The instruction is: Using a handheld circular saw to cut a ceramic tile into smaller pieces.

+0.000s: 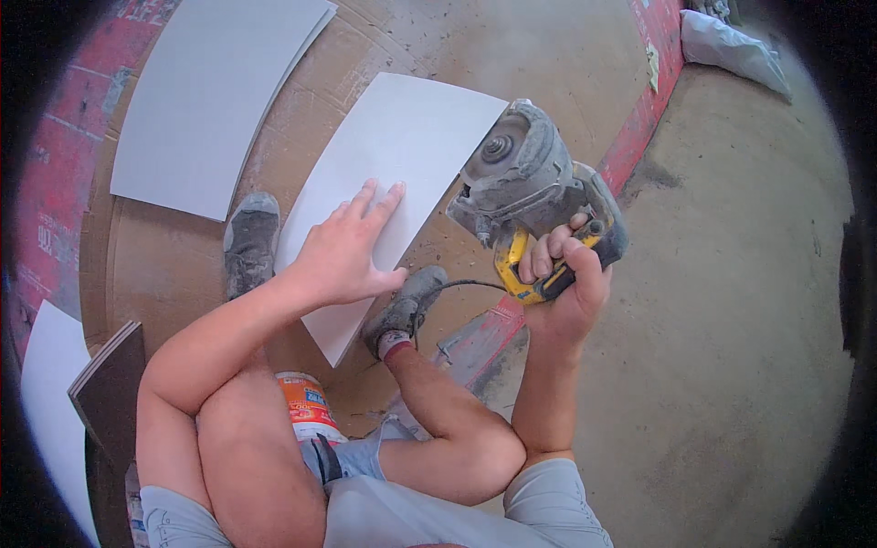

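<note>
My left hand (352,251) lies spread on a white board or tile (397,128), near its lower left half. My right hand (571,274) grips the yellow and black handle of a dusty power saw (521,160), which is tilted beside the board's right edge with its round disc and centre bolt showing. A black cord runs from the saw toward my right shoe (402,310). Whether the saw touches the board is not clear. My left shoe (251,242) is just left of the board.
Stacked white boards (210,82) lie upper left on cardboard (160,256). Another white board (50,384) and dark panels (110,393) are at lower left. A bucket (311,402) sits between my legs. Red planks (639,128) edge a concrete floor (722,301). A white sack (731,50) lies upper right.
</note>
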